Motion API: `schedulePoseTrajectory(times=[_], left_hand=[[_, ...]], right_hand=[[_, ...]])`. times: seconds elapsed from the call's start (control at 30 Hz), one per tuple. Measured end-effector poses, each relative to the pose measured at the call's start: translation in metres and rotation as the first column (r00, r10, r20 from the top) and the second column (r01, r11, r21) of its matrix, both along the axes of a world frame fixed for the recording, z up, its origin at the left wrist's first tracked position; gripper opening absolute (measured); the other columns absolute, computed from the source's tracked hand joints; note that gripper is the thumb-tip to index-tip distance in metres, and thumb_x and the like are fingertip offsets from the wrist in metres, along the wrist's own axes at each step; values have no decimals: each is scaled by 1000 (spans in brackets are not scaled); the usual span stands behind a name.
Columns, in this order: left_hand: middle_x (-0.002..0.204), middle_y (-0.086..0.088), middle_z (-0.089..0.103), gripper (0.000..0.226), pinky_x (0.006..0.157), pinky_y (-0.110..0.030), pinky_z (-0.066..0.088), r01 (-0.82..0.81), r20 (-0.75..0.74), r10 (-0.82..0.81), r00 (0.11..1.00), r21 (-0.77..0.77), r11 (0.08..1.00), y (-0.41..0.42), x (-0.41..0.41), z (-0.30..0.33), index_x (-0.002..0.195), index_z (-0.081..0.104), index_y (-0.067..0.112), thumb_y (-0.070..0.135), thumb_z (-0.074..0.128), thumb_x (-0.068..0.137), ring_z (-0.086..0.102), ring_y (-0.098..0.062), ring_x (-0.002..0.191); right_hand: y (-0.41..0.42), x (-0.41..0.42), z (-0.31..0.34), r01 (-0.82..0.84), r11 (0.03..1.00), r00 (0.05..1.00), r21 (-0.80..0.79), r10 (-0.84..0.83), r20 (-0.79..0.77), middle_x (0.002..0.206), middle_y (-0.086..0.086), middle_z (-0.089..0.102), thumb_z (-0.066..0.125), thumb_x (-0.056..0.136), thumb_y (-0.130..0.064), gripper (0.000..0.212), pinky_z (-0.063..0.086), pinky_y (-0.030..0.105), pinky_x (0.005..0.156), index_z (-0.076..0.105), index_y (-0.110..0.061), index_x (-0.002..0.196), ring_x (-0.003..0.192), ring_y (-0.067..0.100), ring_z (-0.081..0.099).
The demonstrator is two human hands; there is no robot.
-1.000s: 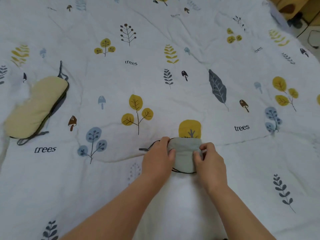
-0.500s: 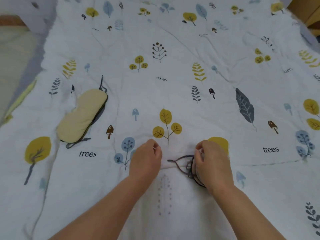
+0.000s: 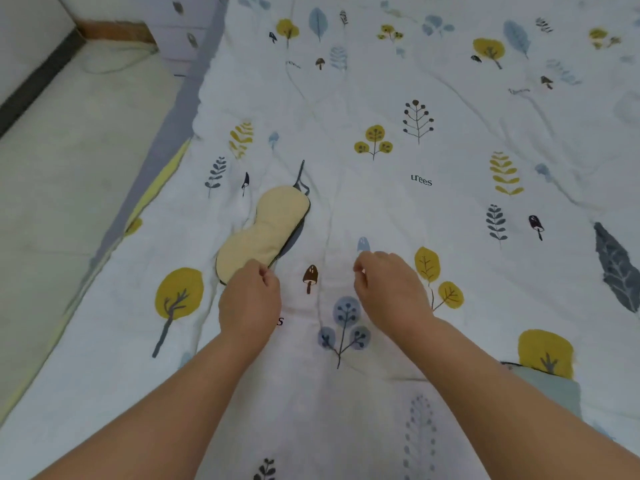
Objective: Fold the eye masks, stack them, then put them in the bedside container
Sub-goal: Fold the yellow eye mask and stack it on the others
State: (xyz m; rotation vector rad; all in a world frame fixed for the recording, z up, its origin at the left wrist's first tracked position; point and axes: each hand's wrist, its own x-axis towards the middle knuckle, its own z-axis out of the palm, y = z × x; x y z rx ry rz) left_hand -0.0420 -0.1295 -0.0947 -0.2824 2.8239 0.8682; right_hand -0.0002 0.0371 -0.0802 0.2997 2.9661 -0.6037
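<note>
Head view: yellow eye mask (image 3: pixel 265 232) just beyond left hand (image 3: pixel 249 301), unfolded.

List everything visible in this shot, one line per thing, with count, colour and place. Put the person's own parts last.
yellow eye mask: one, pale yellow with a dark edge and dark strap, lying flat and unfolded on the quilt, left of centre.
grey-green eye mask: one, pale grey-green, at lower right on the quilt, partly hidden behind the right forearm.
quilt: one, white with printed yellow, blue and grey trees, leaves and mushrooms, covering most of the view.
floor: pale beige, along the left side.
left hand: one, fingers curled, over the near end of the yellow eye mask.
right hand: one, fingers curled, holding nothing, above the quilt right of the left hand.
</note>
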Motion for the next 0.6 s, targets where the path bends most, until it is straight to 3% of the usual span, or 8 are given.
schedulePoseTrajectory(times=[0.13, 0.23, 0.37, 0.47, 0.6], left_hand=[[117, -24, 50, 28, 78, -37, 37, -113, -9, 113, 994, -65, 991, -16, -17, -8, 112, 49, -3, 12, 44, 89, 50, -37, 98], [119, -25, 45, 31, 86, -34, 32, -156, -40, 152, 988, -142, 978, -25, -29, -18, 111, 44, -1, 13, 49, 84, 44, -36, 105], [121, -26, 46, 34, 81, -27, 25, -65, 33, 73, 997, -201, 977, -31, -41, -35, 114, 41, -4, 18, 44, 88, 40, -35, 109], [119, -23, 46, 35, 89, -38, 35, -79, 58, 93, 994, -206, 975, -33, -44, -42, 113, 41, -1, 22, 43, 88, 44, -37, 108], [122, -21, 47, 36, 91, -33, 31, -67, 52, 80, 995, -209, 976, -38, -45, -51, 114, 42, -2, 24, 42, 90, 41, -32, 112]], right_hand=[[-20, -40, -7, -43, 999, 999, 1, 43, -1, 109, 12, 62, 38, 96, -15, 24, 44, 34, 81, 56, -7, 109, 99, 28, 53], [-37, -71, -14, -52, 998, 999, -29, 52, 7, 112, 15, 61, 37, 95, -13, 25, 44, 35, 82, 55, -6, 112, 101, 30, 55], [-53, -108, -25, -24, 998, 999, -64, 27, 45, 113, 19, 56, 38, 94, -9, 24, 35, 31, 72, 51, -4, 113, 102, 33, 53], [-59, -131, -36, 77, 988, 992, -131, -62, 114, 118, 20, 51, 38, 93, -9, 29, 38, 34, 77, 45, -1, 120, 106, 34, 50], [-61, -155, -50, 322, 915, 942, -245, -282, 183, 125, 21, 51, 32, 94, -13, 31, 42, 39, 92, 43, 0, 121, 113, 35, 50]])
